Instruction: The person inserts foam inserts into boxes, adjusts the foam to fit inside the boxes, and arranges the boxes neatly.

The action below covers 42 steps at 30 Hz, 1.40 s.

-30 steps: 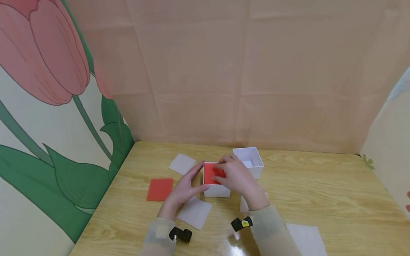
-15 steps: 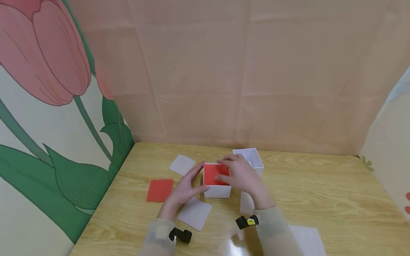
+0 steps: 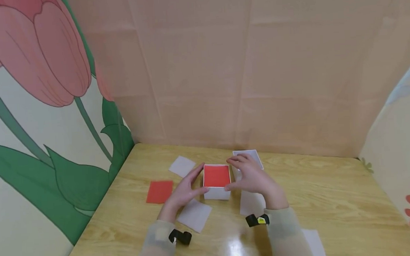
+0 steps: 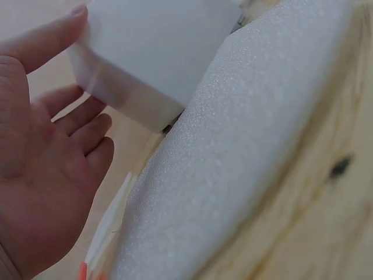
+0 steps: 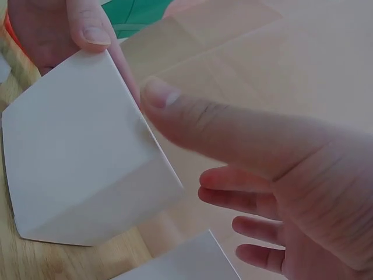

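Since a second earlier the right hand (image 3: pixel 252 177) had lifted off the red sheet (image 3: pixel 216 175) and drawn back to the right of the white box (image 3: pixel 216 190), its grip now relaxed and holding nothing. That sheet lay flat inside the box on the counter (image 3: pixel 316 191), so that much looked done, while the left hand (image 3: pixel 185 189) rested straight-fingered against the box's left wall. A second red sheet (image 3: pixel 159 191), several white sheets (image 3: pixel 194 214) and another white box (image 3: pixel 248 155) behind the right hand remained out, probably still to be handled.
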Available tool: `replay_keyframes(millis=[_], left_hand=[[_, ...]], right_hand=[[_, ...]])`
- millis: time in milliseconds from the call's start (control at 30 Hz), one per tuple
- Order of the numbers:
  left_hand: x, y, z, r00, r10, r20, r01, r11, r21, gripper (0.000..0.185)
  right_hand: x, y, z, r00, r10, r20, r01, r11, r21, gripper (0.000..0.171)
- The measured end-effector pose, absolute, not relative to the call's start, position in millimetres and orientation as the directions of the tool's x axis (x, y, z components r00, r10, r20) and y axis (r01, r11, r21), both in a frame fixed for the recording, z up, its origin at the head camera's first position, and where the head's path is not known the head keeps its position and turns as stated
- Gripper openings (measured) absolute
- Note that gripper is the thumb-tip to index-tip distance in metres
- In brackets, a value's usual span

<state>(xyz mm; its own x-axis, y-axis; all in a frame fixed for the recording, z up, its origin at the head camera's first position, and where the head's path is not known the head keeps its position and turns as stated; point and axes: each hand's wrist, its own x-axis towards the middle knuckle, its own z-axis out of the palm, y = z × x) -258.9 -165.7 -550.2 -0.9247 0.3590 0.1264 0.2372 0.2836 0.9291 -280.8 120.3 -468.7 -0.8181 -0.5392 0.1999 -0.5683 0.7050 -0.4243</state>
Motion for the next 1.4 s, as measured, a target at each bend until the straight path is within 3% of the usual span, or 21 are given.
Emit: replay_keyframes(millis=[1400], left_hand=[[-264.7, -168.8, -552.2, -0.918, 0.364, 0.156, 0.258, 0.25, 0.933, 0.087]], right_hand=[[-280.5, 111.1, -469.1, -0.839, -0.534, 0.101, -0.531, 0.766, -0.362, 0.097]])
